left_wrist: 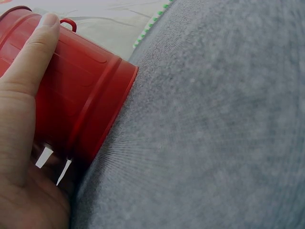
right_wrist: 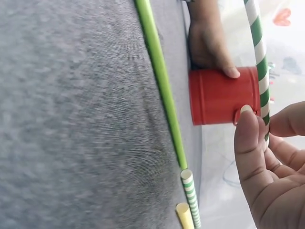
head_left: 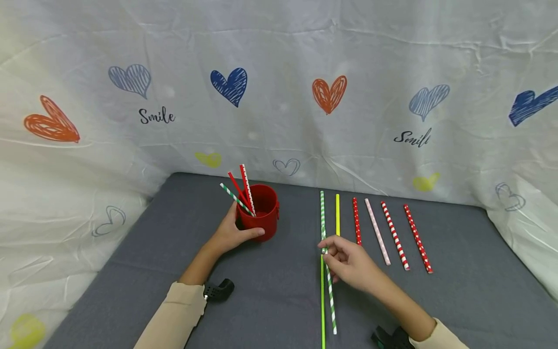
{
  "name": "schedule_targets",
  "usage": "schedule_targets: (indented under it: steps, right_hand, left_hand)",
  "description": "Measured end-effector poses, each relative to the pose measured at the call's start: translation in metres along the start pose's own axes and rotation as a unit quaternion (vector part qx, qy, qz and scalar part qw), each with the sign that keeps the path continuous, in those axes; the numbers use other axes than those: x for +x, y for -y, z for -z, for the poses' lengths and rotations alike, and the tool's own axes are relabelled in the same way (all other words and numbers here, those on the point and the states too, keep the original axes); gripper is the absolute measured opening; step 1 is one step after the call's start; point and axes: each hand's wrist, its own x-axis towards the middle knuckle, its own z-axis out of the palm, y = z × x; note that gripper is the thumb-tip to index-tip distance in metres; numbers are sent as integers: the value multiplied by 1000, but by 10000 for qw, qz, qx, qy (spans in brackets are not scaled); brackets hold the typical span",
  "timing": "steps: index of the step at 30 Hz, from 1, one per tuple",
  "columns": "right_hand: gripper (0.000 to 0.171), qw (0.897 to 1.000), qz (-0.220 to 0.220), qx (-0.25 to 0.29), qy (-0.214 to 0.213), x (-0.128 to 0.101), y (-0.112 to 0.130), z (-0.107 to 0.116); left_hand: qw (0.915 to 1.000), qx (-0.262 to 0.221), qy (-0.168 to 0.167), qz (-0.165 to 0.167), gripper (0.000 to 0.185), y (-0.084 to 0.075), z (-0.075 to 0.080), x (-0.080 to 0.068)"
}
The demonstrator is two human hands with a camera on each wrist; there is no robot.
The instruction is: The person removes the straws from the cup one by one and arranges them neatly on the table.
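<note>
My left hand (head_left: pixel 230 231) grips a small red bucket (head_left: pixel 269 220) from its left side, thumb across the front. The bucket stands upright on the cloth. Several paper straws lean inside it, among them a green-striped straw (head_left: pixel 234 197) and a white dotted straw (head_left: pixel 249 190). Between thumb and fingers my right hand (head_left: pixel 352 265) pinches a green-and-white striped straw (right_wrist: pixel 261 62), raised off the cloth in the right wrist view. Beneath it lie a plain light-green straw (head_left: pixel 323 300) and another green-striped straw (head_left: pixel 322 213), nearly end to end.
Right of these, a yellow straw (head_left: pixel 337 213), a red dotted straw (head_left: pixel 356 218), a pink straw (head_left: pixel 377 231), a red-and-white striped straw (head_left: pixel 395 236) and another red dotted straw (head_left: pixel 417 238) lie side by side on the grey cloth (head_left: pixel 270 300). A heart-printed curtain (head_left: pixel 279 121) hangs behind.
</note>
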Motion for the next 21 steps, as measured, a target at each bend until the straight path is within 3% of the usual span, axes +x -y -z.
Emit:
schedule_targets:
  steps: [5, 14, 21]
  right_hand:
    - [21, 9996, -9, -265, 49, -8, -3, -1]
    - [15, 9981, -250, -482, 291, -22, -11, 4]
    - [9, 9915, -45, -1270, 276, -28, -17, 7]
  left_hand:
    - [10000, -2, 1, 24, 95, -4, 0, 0]
    - [9999, -112, 77, -6, 90, -28, -3, -1]
    - [10000, -66, -4, 68, 93, -9, -1, 0]
